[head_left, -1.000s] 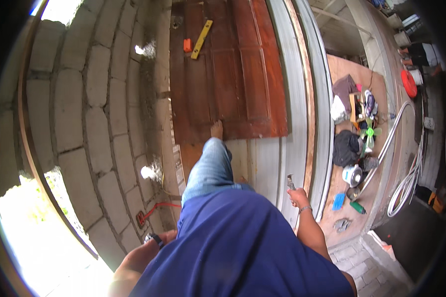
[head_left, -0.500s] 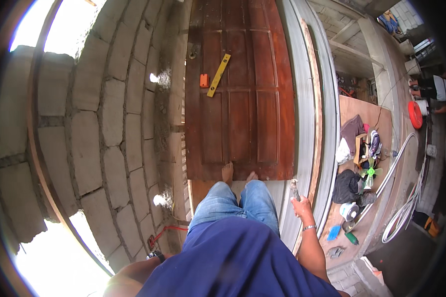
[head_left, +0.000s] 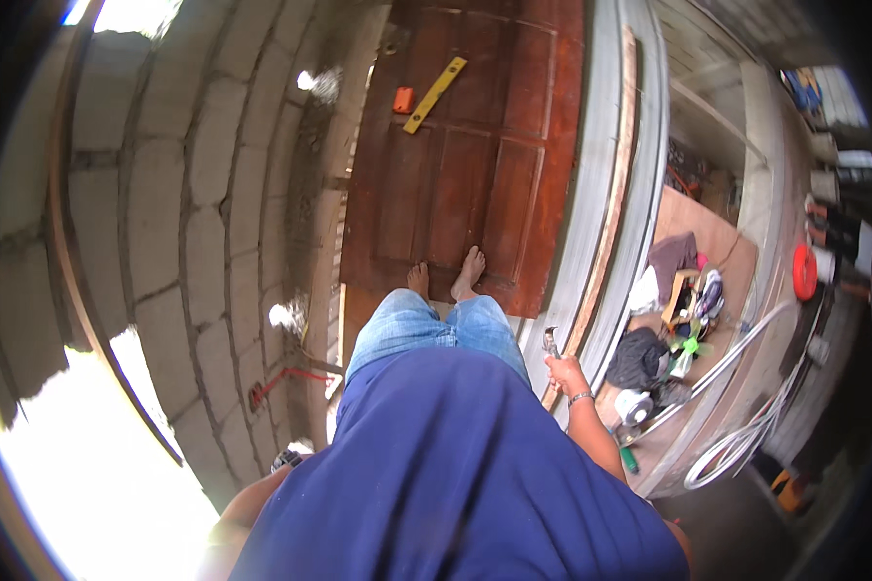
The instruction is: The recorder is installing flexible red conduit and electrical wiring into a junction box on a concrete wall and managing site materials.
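While the person stands barefoot at the near end of a brown panelled door lying flat, the scene reads as follows:

Right hand (head_left: 564, 373): closed around a small metal tool (head_left: 550, 341), apparently pliers or a wrench, though it is too small to tell which; its head points up and away from the body.
Left hand: only the forearm (head_left: 252, 504) shows at the lower left edge, with a dark band (head_left: 286, 459) at the wrist; the hand itself is hidden behind the blue shirt, so I cannot tell whether it is open or closed.
Door (head_left: 475, 165): ahead and to the left of the right hand, both bare feet (head_left: 446, 276) resting on its near edge.
Yellow spirit level (head_left: 434, 94): well ahead of the right hand, lying slantwise on the far part of the door.
Orange object (head_left: 403, 100): just beside the level, on its left.
Pale frame rails (head_left: 615, 203): just beyond the right hand's fingers, running away from it along the door's right side.
Block wall (head_left: 165, 213): far to the left of both hands.
Clutter of bags, a white hose (head_left: 746, 431) and a red disc (head_left: 804, 271): to the right of the right hand, well apart.
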`<state>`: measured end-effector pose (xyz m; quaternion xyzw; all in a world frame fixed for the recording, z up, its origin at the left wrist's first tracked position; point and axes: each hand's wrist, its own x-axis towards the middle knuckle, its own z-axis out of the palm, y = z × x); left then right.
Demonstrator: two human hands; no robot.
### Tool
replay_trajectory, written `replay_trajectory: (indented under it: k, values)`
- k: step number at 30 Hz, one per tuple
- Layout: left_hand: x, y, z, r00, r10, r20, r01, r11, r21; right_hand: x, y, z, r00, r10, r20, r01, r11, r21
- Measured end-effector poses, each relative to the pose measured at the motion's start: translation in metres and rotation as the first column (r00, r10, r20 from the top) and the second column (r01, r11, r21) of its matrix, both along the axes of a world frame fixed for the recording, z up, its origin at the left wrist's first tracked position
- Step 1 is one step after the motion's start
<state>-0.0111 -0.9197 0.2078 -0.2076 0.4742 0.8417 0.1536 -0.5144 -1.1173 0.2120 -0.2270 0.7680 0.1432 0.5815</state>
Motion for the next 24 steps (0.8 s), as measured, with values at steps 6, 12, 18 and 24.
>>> replay_trajectory:
  k: [6,12,18,24]
  values:
    - [-0.064,0.128,0.027,0.955,0.297,-0.017,-0.296,0.954,0.053,0.03,-0.075,0.014,0.982,0.188,0.022,-0.187,0.982,-0.04]
    - [-0.103,0.106,0.078,0.659,0.434,0.614,-0.752,0.394,0.529,0.11,-0.137,0.052,0.781,0.622,-0.056,-0.624,0.778,-0.076]
    - [-0.122,0.159,0.063,0.123,0.703,0.7,-0.989,0.149,0.025,0.206,-0.162,0.068,0.492,0.87,-0.018,-0.864,0.486,-0.127]
    - [-0.205,0.191,0.031,-0.362,0.52,0.774,-0.887,-0.447,-0.114,0.311,-0.142,0.078,0.088,0.996,0.004,-0.973,0.087,-0.214]
